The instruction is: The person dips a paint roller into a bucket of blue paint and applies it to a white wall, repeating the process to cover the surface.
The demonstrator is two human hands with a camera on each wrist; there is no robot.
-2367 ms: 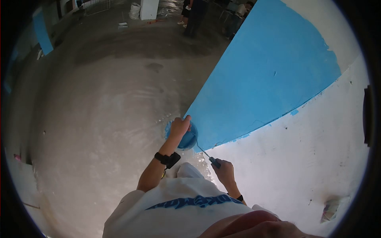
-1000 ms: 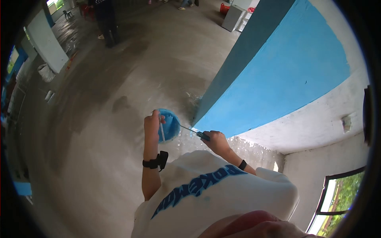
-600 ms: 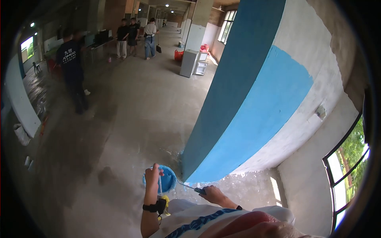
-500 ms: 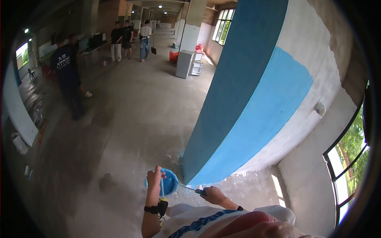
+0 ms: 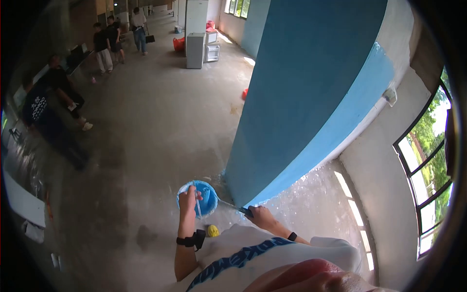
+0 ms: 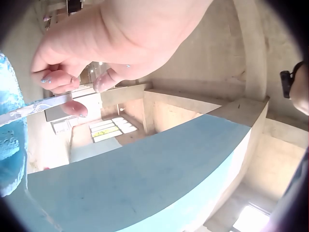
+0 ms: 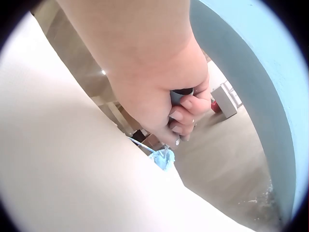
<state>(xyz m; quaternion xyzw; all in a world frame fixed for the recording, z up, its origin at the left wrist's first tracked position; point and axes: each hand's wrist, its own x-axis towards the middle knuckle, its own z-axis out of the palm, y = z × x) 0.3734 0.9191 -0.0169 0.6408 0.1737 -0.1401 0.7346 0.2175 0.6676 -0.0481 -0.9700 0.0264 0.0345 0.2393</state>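
My left hand [image 5: 188, 198] grips the pale, paint-smeared handle [image 6: 38, 107] of a blue paint bucket [image 5: 210, 203]. In the left wrist view its fingers curl round that strip. Blue paint coats the bucket's inside. My right hand [image 5: 262, 217] holds the dark grip of a paint roller [image 5: 246, 211], fingers wrapped round it in the right wrist view. The roller's thin metal rod runs left to the bucket's rim; its head is hidden. Just right of the bucket rises a square pillar [image 5: 296, 97], painted blue low down and white above on its right face.
A yellow round-ended thing [image 5: 213, 230] shows below the bucket. Several people stand at the left, one in a dark printed shirt [image 5: 41, 104]. A grey cabinet [image 5: 195, 50] and red tub [image 5: 179, 44] stand farther back. A window [image 5: 423, 151] lies at right.
The head view has tilted up, then swung right, bringing people, cabinet and window into sight. Both hands keep hold of the bucket handle and roller; the pillar's darker blue face now fills more of the view.
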